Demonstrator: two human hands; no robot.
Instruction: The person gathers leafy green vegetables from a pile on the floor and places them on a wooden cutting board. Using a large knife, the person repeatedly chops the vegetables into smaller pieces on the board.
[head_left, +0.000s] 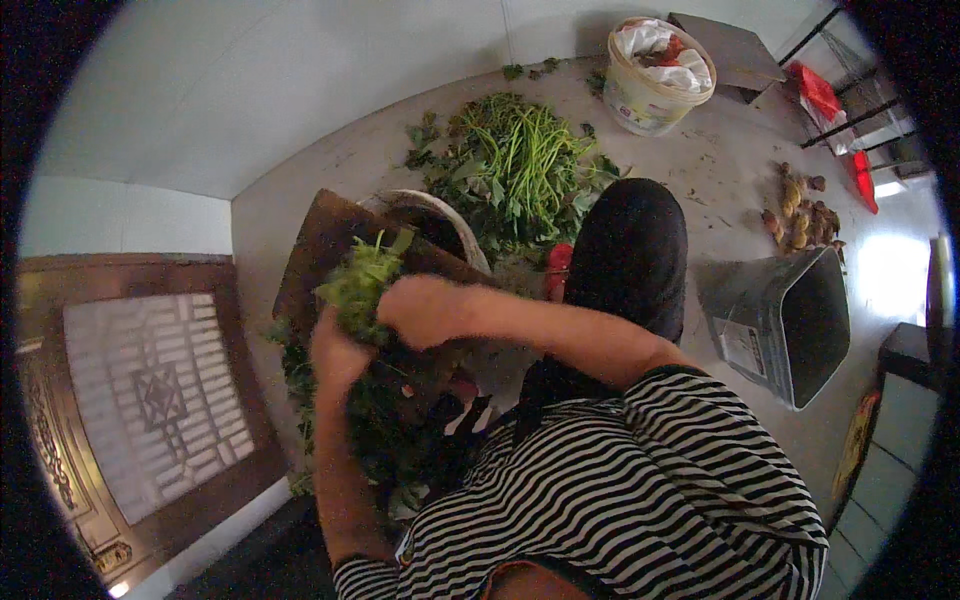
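Note:
A bunch of leafy green stems [362,285] is held up between my two hands over a dark brown board [318,225]. My left hand [338,350] is wrapped round the lower part of the bunch. On its other side my right hand [425,310] presses in with curled fingers, slightly blurred by motion. Loose dark green leaves [375,430] lie below my hands and beside my left forearm. Past the board, the rim of a round whitish container [455,222] shows. Beyond it, a large heap of long green stems [525,165] spreads on the floor.
A lidless white bucket [650,105] with plastic bags stands by the far wall. On the right, a grey bin [745,330] lies tipped, near several brown root-like pieces [800,215] on the floor. A metal rack [860,110] stands far right. A wooden panel door [160,390] is at left.

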